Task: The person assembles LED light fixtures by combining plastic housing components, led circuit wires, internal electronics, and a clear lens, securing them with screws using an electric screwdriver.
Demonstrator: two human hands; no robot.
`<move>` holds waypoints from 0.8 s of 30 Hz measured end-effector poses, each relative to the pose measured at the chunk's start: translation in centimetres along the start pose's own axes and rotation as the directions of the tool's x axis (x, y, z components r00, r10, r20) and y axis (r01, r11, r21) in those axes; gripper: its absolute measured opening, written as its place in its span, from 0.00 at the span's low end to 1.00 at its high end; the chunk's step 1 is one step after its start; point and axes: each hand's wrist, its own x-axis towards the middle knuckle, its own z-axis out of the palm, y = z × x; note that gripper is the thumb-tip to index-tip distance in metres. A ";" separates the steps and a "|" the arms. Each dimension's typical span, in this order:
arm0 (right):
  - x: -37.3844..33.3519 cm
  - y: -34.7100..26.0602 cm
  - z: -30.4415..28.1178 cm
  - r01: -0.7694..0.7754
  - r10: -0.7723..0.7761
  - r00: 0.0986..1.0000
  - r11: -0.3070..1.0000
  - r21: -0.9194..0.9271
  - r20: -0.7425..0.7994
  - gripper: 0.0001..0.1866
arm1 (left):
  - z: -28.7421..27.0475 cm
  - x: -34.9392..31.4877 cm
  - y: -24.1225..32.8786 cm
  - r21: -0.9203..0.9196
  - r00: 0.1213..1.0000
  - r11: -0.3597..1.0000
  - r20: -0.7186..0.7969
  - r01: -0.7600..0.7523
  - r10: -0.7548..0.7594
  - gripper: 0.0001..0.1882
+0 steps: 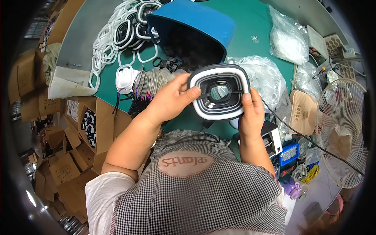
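black-and-white frame [219,104] between left fingers [191,94] and right fingers [247,100]

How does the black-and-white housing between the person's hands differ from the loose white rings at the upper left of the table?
The black-and-white housing has dark stepped ridges inside its white band, while the loose white rings are plain, open frames. The housing is held up by the left hand and right hand; the rings lie heaped on the green table. Both have rounded outlines.
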 end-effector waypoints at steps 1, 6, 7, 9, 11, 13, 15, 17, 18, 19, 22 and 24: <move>0.1 0.1 -0.2 -0.021 0.021 1.000 0.998 0.054 -0.007 0.18 | -0.1 0.0 0.2 -0.048 0.985 0.987 0.082 0.156 -0.152 0.19; -0.2 -0.6 0.2 0.007 -0.010 0.993 1.000 0.025 0.120 0.22 | 0.0 -0.1 0.4 -0.009 0.988 0.988 -0.042 0.151 -0.152 0.14; -0.1 -0.7 0.0 0.006 -0.009 0.993 1.000 0.025 0.121 0.22 | 0.0 -0.2 0.4 -0.010 0.987 0.988 -0.044 0.152 -0.152 0.14; 0.3 -0.7 -0.2 -0.059 0.050 0.989 0.997 0.058 0.137 0.23 | 0.0 -0.2 0.1 -0.030 0.991 0.992 -0.039 0.123 -0.124 0.14; 0.6 -0.7 0.0 -0.059 0.044 0.989 0.993 0.104 0.139 0.23 | -0.3 -0.1 -0.1 -0.090 0.988 0.984 -0.026 0.152 -0.155 0.14; 0.8 -0.6 0.0 -0.057 0.035 0.989 0.987 0.150 0.146 0.23 | -0.5 -0.1 0.1 -0.149 0.984 0.973 -0.014 0.176 -0.180 0.14; 1.1 -0.1 -0.3 -0.132 0.109 0.974 0.986 0.107 0.200 0.23 | -0.6 -0.2 0.5 -0.153 0.981 0.975 -0.075 0.164 -0.176 0.14; 1.0 0.4 -0.3 -0.187 0.165 0.964 0.978 0.090 0.207 0.24 | -0.7 -0.9 1.0 -0.127 0.984 0.981 -0.087 0.146 -0.157 0.14; 0.8 0.6 -0.4 -0.231 0.208 0.954 0.969 0.087 0.217 0.24 | -0.8 -1.0 1.4 -0.102 0.987 0.986 -0.082 0.129 -0.138 0.13; 0.8 1.0 -0.2 -0.274 0.248 0.939 0.958 0.085 0.238 0.24 | -1.8 -1.2 0.2 -0.124 0.985 0.979 -0.032 0.163 -0.168 0.13; 0.1 1.6 0.3 -0.229 0.212 0.937 0.973 0.030 0.279 0.25 | -4.1 -1.8 -0.9 -0.076 0.975 0.973 -0.007 0.219 -0.220 0.13; 0.2 1.5 0.4 -0.195 0.188 0.935 0.981 -0.006 0.301 0.26 | -7.2 -2.2 -2.0 -0.127 0.972 0.974 -0.114 0.189 -0.203 0.13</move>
